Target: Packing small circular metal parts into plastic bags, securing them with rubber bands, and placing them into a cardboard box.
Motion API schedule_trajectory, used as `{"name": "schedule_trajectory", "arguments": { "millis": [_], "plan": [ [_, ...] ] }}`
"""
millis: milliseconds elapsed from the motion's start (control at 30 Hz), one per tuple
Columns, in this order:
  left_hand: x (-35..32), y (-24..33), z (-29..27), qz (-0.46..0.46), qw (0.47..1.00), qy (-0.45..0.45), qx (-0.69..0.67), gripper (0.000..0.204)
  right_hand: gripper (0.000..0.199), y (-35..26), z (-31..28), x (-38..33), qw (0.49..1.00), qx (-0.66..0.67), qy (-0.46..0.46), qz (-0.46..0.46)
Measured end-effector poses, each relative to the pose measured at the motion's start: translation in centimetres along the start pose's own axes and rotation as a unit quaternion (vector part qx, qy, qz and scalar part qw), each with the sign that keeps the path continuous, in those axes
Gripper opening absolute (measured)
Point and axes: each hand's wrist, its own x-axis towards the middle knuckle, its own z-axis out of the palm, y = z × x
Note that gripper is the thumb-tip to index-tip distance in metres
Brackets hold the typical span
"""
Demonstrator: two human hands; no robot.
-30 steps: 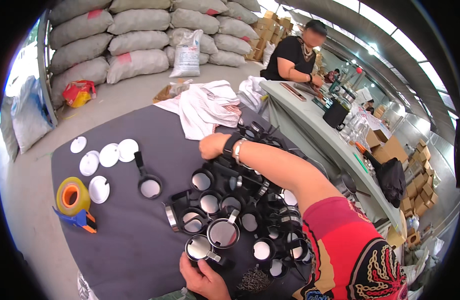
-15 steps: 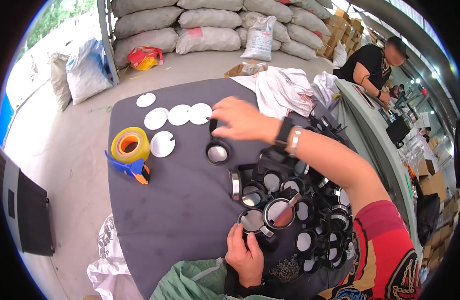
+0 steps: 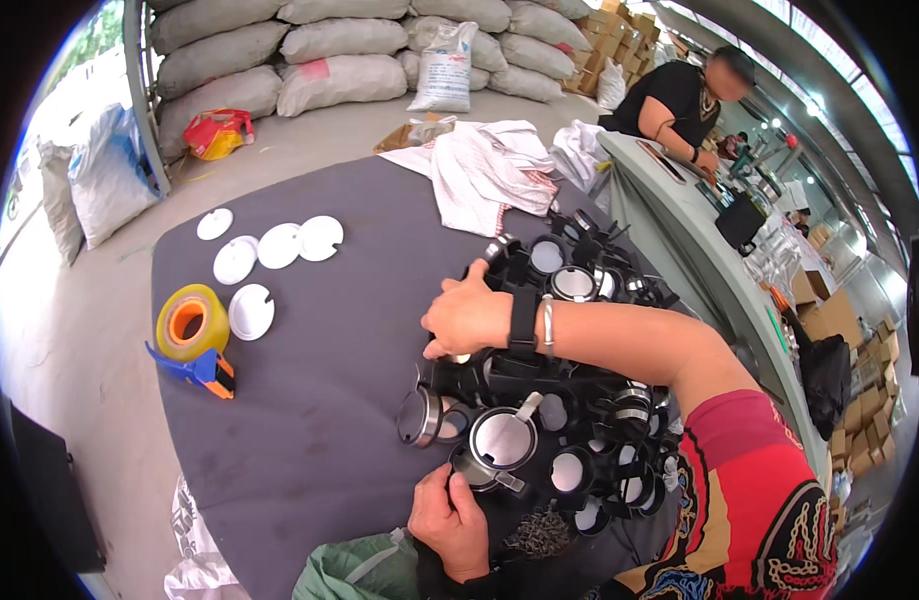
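Head view: the worktop [image 3: 310,430] carries piled black-rimmed lids [image 3: 554,412] toward its right edge, the right hand [image 3: 470,318] over them, grip impossible to tell. Near the front edge, the left hand [image 3: 452,525] pinches a round lid [image 3: 471,470], apparently steadying it; separating pieces would call for untangling.

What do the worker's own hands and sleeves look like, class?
Neither hand is gloved. The right hand has a black wristband and silver bracelet; its sleeve is red, tan and black with gold chain-like patterns. The left hand shows no clear sleeve.
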Motion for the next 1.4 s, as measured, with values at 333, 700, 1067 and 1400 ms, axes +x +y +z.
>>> {"name": "schedule_trajectory", "arguments": {
  "millis": [333, 700, 1067, 1400],
  "plan": [
    [0.1, 0.2, 0.4, -0.018, 1.000, 0.002, 0.010, 0.010, 0.032, 20.9, 1.5, 0.5, 0.859, 0.193, 0.426, 0.207],
    [0.5, 1.8, -0.8, -0.019, 0.996, -0.009, 0.084, 0.011, 0.070, 30.5, 11.9, 1.1, 0.883, 0.317, 0.088, 0.335],
    [0.1, 0.7, 0.8, -0.044, 0.998, 0.007, 0.037, 0.009, 0.072, 33.9, 13.1, 1.1, 0.907, 0.355, -0.008, 0.227],
    [0.2, 0.0, 0.0, -0.016, 0.999, 0.017, 0.035, 0.007, 0.075, 31.6, 12.6, 2.2, 0.902, 0.355, 0.026, 0.244]
  ]
}}
